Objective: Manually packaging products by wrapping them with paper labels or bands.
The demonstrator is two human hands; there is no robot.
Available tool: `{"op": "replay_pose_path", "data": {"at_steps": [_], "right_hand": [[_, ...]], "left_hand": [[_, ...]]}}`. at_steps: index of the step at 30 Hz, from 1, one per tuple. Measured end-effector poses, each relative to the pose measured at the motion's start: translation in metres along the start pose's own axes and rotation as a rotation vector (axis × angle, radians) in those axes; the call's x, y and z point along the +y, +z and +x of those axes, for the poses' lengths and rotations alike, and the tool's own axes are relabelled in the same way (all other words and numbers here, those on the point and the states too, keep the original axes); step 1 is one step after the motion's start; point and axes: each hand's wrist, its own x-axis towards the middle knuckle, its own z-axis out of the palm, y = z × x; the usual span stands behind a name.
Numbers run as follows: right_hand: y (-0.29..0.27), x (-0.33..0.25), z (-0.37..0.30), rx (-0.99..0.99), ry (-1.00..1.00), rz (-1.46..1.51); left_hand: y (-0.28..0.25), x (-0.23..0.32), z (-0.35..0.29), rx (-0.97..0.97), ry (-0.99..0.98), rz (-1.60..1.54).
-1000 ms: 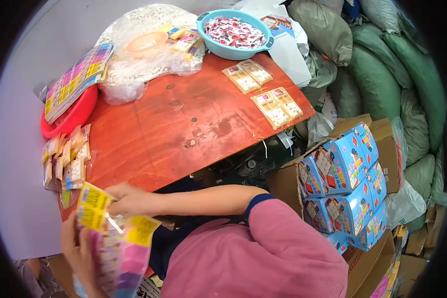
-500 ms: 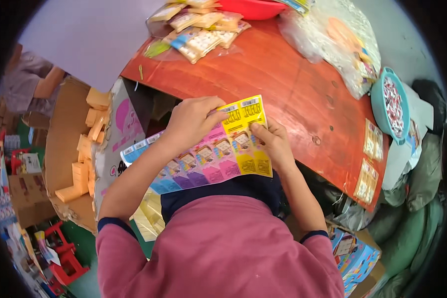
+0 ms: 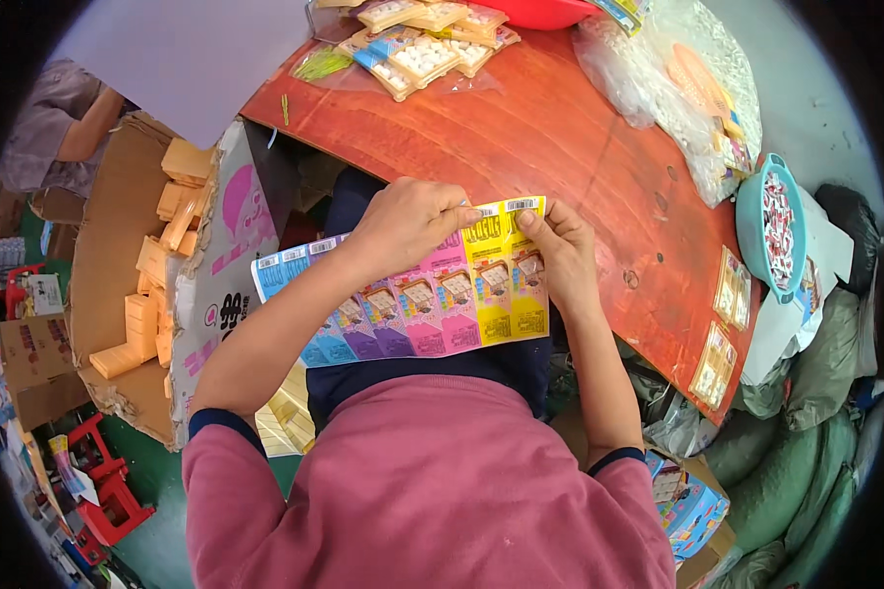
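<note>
The sheet (image 3: 422,306), a wide strip of blue, purple, pink and yellow panels, was held above the lap, just off the near edge of the red surface (image 3: 560,137). Each panel repeated one tray picture; barcodes and bold dark lettering ran along the top, with finer print too small to read. The left hand (image 3: 413,226) pinched the upper edge near the yellow panels, its forearm crossing the blue end; the right hand (image 3: 566,250) gripped the upper right corner, thumb on the face. At left, a carton (image 3: 228,270) bore a pink figure and large black characters, and held orange pieces (image 3: 157,265). Colourful print showed on the blue boxes (image 3: 692,506) at lower right.

Half a second earlier, the right thumb had pressed lower on the yellow; it had since moved up to the corner, and the sheet lay more level. A second earlier, the hands were farther left in view, the sheet tilted steeply.
</note>
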Motion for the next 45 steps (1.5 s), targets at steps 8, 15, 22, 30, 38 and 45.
{"op": "replay_pose_path", "data": {"at_steps": [8,15,22,30,38,45], "right_hand": [[-0.033,-0.018,-0.004,0.371,-0.032,-0.111],[0.027,0.043,-0.034,0.054,-0.175,-0.567],[0.065,0.139,0.027,0.088,0.291,-0.216],[0.041,0.149,0.053,0.227,0.086,-0.780],[0.075,0.060,-0.026,-0.177,-0.507,-0.744],[0.094,0.050,0.005,-0.274,-0.673,-0.707]], "left_hand": [[-0.051,-0.030,-0.050,-0.016,-0.075,0.068],[-0.114,-0.088,-0.151,0.104,-0.152,0.008],[-0.102,-0.085,-0.155,0.130,-0.400,-0.076],[-0.018,-0.099,-0.095,0.198,-0.298,-0.384],[-0.001,-0.076,-0.097,0.323,-0.373,-0.762],[0.004,-0.073,-0.097,0.452,-0.392,-0.470]]}}
